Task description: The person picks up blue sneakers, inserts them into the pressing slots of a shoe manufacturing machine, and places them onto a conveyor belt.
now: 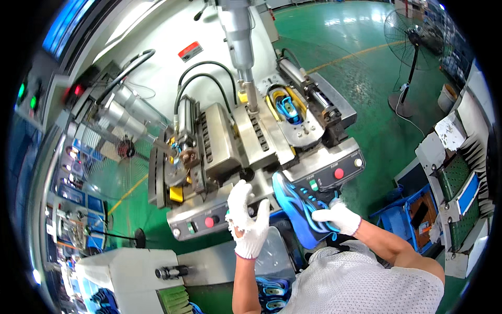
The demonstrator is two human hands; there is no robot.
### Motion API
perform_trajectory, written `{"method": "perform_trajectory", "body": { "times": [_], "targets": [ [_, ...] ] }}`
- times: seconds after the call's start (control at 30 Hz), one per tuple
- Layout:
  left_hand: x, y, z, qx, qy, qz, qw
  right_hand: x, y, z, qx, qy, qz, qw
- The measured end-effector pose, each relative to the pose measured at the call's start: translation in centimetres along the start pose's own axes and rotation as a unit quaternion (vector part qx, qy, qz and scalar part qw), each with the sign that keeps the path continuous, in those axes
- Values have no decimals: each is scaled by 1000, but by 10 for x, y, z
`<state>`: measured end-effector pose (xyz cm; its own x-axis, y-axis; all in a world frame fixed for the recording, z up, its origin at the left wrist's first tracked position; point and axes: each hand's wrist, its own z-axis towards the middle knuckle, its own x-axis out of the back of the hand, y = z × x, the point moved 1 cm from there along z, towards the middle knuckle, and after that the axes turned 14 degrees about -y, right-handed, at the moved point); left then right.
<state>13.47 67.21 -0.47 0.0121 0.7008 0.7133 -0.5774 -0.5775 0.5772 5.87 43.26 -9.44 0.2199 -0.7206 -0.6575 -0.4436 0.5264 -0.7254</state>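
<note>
Upright, the left hand (248,220) spreads an empty grip; the right hand (341,217), angled inward, clasps a shoe (299,208).

The head-worn fisheye looks down on a nearby metal machine (254,140).

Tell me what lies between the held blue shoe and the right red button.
In the head view, a small green control lies between the held blue shoe and that red button.

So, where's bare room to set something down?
Grey shelf between the black cylinder and left forearm; green floor between the machine and right-hand fan. Crowded: the machine's top, with metal blocks and hoses.
</note>
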Motion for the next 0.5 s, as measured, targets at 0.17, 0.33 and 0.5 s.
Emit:
{"method": "perform_trajectory", "body": {
  "times": [0.17,0.33,0.5],
  "targets": [
    [-100,-41,123,78,-56,-67,993,66,-46,-30,89,145,36,985],
    [-212,-98,250,229,-94,-120,962,92,-83,-48,173,250,69,950],
    [-300,-122,332,336,-115,-35,934,136,-76,-82,134,346,30,928]
  ]
}}
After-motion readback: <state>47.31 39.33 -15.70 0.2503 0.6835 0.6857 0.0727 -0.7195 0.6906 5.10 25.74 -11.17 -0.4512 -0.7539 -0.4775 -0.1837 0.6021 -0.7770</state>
